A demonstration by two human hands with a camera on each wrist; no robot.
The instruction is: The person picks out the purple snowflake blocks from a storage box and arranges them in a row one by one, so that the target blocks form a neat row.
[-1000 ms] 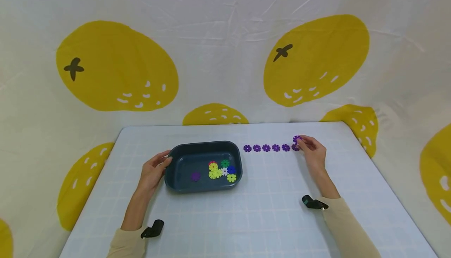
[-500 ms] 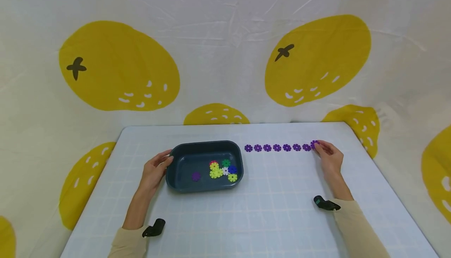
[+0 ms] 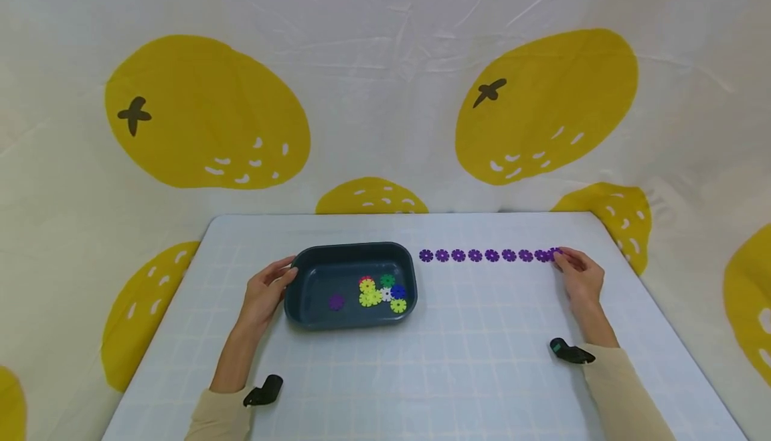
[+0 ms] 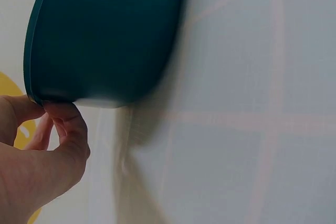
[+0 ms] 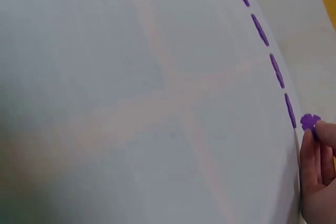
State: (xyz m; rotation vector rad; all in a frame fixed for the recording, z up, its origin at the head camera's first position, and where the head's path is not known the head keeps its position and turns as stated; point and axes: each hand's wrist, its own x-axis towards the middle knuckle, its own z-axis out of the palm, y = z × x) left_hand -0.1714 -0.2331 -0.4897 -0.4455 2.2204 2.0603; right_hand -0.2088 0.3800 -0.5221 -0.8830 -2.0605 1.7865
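A dark teal tray (image 3: 313, 320) stands on the table, and my left hand (image 3: 263, 294) grips its left rim between thumb and fingers. The left wrist view shows that pinch on the tray's wall (image 4: 105, 40). Inside lie a purple flower-shaped disc (image 3: 336, 302) and a cluster of yellow, green, white, blue and red ones. To the tray's right runs a straight row of purple flower discs (image 3: 475, 255). At the row's right end my right hand (image 3: 581, 280) pinches a purple flower disc (image 5: 310, 121) by its edge, held just above the surface.
A white checked cloth (image 3: 458, 374) covers the table. Behind it hangs a pale curtain (image 3: 385, 106) printed with large yellow fruit. The table's far edge lies close behind the row, and its right edge slants away beyond my right hand.
My right hand has moved rightward along the row, leaving more purple discs laid down behind it. My left hand keeps holding the tray, which stays in place.
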